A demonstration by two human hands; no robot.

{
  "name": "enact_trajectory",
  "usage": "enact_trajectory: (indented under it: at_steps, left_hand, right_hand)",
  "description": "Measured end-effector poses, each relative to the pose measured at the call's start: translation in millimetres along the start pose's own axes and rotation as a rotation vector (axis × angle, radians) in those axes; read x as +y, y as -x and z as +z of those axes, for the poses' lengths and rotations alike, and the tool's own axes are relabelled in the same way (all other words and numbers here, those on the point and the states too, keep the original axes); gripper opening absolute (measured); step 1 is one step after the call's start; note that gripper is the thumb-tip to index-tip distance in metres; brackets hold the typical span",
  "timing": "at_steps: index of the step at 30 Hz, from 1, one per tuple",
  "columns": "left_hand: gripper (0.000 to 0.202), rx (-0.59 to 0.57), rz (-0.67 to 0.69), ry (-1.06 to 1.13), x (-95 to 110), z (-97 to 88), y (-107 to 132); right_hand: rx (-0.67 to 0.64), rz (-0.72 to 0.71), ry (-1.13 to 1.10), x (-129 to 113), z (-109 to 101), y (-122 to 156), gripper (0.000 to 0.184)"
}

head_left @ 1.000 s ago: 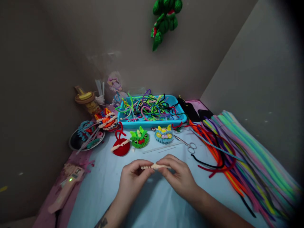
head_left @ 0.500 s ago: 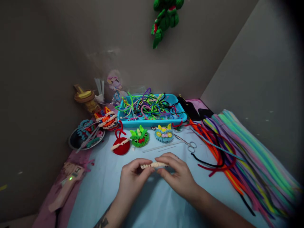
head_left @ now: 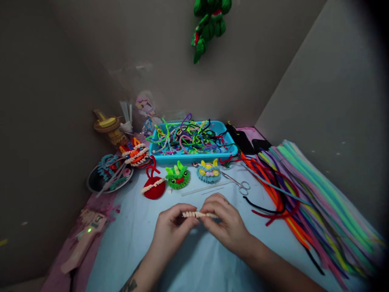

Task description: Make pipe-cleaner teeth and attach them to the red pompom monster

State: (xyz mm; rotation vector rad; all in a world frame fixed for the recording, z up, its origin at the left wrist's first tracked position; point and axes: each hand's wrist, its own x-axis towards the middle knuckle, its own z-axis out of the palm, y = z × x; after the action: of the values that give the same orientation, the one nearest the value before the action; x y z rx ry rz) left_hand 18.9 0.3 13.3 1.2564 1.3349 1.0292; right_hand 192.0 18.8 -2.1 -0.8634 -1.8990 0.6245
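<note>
Between my hands, above the light-blue table cover (head_left: 127, 243), runs a cream pipe cleaner coil (head_left: 198, 214). My left hand (head_left: 173, 223) pinches its left end between thumb and fingers. My right hand (head_left: 223, 217) is closed on its right part, with the tip showing past the fingers. Just beyond the hands lie a red round piece (head_left: 155, 190) with a cream wavy band, a green creature head (head_left: 178, 175) and a blue one (head_left: 208, 172) with yellow ears. A thin pale rod (head_left: 203, 189) lies in front of them, near scissors (head_left: 240, 185).
A blue tray (head_left: 194, 156) of tangled pipe cleaner offcuts stands at the back. Bundles of coloured pipe cleaners (head_left: 319, 202) cover the right side. On the left are a metal bowl (head_left: 94, 184) and a pink glue gun (head_left: 83, 239). A green figure (head_left: 209, 28) hangs above.
My right fingers have shifted slightly along the coil, drawing in closer to the left hand; more of its right end now shows. The whole view has shifted a little.
</note>
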Motion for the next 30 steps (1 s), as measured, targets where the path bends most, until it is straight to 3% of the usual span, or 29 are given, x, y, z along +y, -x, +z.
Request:
enact_trajectory:
  at_steps: [5, 11, 15, 23, 28, 30]
  left_hand:
    - [0.010, 0.028, 0.035, -0.005, 2.3, -0.8, 0.4]
    - [0.013, 0.014, 0.058, -0.036, 2.0, -5.0, -0.2]
    - [0.013, 0.068, 0.079, -0.109, -1.8, -9.3, -2.4]
    - [0.013, 0.084, 0.028, -0.049, -1.3, -8.6, -2.7]
    - [0.023, 0.202, -0.052, 0.123, 0.0, -15.4, -7.4]
    - [0.027, 0.232, -0.061, 0.166, -1.7, -18.1, -9.7]
  right_hand:
    - [0.020, 0.003, 0.007, -0.4, 1.3, 0.7, 0.013]
    - [0.006, 0.012, 0.066, 0.3, -0.8, -0.4, 0.008]
    - [0.035, 0.033, 0.070, 1.5, -2.2, 0.3, 0.008]
    - [0.074, 0.080, 0.057, 2.7, -1.8, 0.9, 0.008]
    - [0.158, 0.198, -0.039, 9.3, 1.8, 4.0, 0.037]
    - [0.193, 0.253, -0.071, 12.0, 2.6, 4.4, 0.037]
